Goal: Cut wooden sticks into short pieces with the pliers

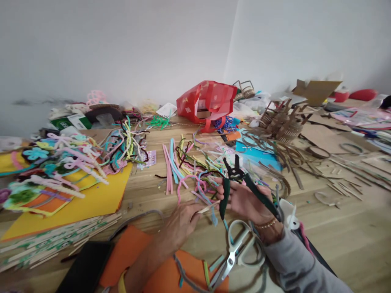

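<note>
My left hand (181,224) is closed in a pinch on a thin pale strip (205,209), whose far end reaches the fingers of my right hand. My right hand (244,199), palm up, holds wire strippers (235,169) with dark green handles spread and black jaws apart. A light blue pipe cleaner piece (214,219) hangs near the strip. Below the hands lie white-handled scissors (233,256), blades partly apart, over orange sheets (183,276) and a grey pipe cleaner. Behind the hands spreads a pile of colourful pipe cleaners (195,158).
A red bag (204,101) lies on its side at the back. Finished pipe cleaner shapes (61,162) cover a yellow sheet (122,183) at left, above wooden sticks (61,240). Small brown baskets (281,122), curled brown strips and an open cardboard box (317,91) stand right.
</note>
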{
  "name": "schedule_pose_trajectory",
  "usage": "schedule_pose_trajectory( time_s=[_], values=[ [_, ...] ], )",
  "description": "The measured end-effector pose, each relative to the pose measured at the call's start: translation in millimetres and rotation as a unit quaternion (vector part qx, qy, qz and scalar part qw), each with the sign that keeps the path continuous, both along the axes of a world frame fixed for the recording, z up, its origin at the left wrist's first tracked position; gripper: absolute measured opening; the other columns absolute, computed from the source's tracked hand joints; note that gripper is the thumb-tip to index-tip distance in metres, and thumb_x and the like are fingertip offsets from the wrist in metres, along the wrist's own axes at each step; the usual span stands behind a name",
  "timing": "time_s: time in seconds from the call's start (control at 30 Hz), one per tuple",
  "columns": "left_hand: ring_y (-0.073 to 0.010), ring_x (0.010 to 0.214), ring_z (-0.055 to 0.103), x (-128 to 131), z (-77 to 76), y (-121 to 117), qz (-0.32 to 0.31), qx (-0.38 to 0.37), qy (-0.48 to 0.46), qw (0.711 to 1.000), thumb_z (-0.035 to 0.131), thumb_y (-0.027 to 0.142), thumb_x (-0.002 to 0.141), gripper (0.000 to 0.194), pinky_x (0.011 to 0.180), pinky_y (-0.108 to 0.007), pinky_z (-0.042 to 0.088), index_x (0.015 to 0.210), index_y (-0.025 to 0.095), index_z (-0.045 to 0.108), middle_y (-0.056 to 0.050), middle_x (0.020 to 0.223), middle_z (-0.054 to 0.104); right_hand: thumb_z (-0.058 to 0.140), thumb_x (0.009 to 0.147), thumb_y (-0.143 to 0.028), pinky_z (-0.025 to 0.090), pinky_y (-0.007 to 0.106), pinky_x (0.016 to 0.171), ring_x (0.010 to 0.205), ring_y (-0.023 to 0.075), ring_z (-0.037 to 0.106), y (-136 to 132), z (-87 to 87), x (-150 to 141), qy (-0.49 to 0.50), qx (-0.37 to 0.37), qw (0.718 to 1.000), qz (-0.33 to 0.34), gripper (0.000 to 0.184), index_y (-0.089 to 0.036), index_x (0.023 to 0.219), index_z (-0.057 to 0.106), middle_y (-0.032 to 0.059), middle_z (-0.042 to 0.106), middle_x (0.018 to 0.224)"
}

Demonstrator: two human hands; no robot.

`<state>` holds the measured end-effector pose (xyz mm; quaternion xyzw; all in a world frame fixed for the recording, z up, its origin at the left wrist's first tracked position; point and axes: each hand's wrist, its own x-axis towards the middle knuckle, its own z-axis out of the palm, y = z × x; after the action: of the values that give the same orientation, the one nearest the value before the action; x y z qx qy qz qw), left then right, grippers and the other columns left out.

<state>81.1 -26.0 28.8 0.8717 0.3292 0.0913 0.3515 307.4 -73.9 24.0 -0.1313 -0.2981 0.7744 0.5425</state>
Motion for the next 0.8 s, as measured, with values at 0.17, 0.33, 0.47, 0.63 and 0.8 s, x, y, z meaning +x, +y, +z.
schedule_pose_trajectory(
  time_s=[0.17,0.33,0.47,0.63,0.8],
  values=[
    [-0.0189,0.091,0.062,15,6.8,4,0.002,0.011,-0.063,0.998,0.047,0.015,0.089,0.025,0.080,-0.026,0.044,0.101,0.018,0.068,-0.005,0.097,0.069,0.064,0.063,-0.059,0.045,0.049,0.090,0.095,0.0259,0.054,-5,-1.2,3,0.051,0.006,0.997,0.060,0.088,-0.007,0.133,0.047,0.0137,0.058,0.107],
    [-0.0177,0.089,0.061,22,3.7,17,-0.023,0.050,-0.076,0.996,0.042,0.021,0.094,0.025,0.081,-0.026,0.042,0.097,0.017,0.067,-0.005,0.092,0.068,0.069,0.059,-0.060,0.045,0.048,0.088,0.100,0.0292,0.058,-8,-5.8,-2,-0.026,0.076,0.986,0.147,0.088,-0.010,0.129,0.051,0.0181,0.060,0.115],
    [-0.0172,0.081,0.060,17,-5.2,24,-0.035,0.044,-0.035,0.998,0.042,0.029,0.095,0.028,0.075,-0.026,0.042,0.089,0.018,0.067,-0.003,0.084,0.068,0.066,0.064,-0.057,0.043,0.050,0.093,0.111,0.0335,0.055,-6,-9.1,-3,-0.121,0.077,0.977,0.156,0.077,-0.014,0.127,0.055,0.0186,0.059,0.122],
    [-0.0192,0.087,0.062,-3,-7.9,23,-0.016,0.040,0.026,0.999,0.041,0.022,0.092,0.027,0.079,-0.027,0.043,0.093,0.018,0.067,-0.006,0.091,0.070,0.062,0.071,-0.050,0.037,0.053,0.101,0.123,0.0338,0.050,-1,-20.4,6,-0.158,0.038,0.979,0.120,0.071,-0.013,0.131,0.051,0.0200,0.056,0.128],
    [-0.0205,0.089,0.062,-32,0.1,25,0.018,0.062,0.069,0.996,0.041,0.022,0.089,0.027,0.082,-0.028,0.044,0.095,0.017,0.068,-0.007,0.095,0.070,0.061,0.075,-0.044,0.040,0.051,0.098,0.123,0.0335,0.051,1,-30.7,12,-0.147,0.014,0.985,0.086,0.062,-0.014,0.128,0.054,0.0185,0.056,0.131]
  ],
)
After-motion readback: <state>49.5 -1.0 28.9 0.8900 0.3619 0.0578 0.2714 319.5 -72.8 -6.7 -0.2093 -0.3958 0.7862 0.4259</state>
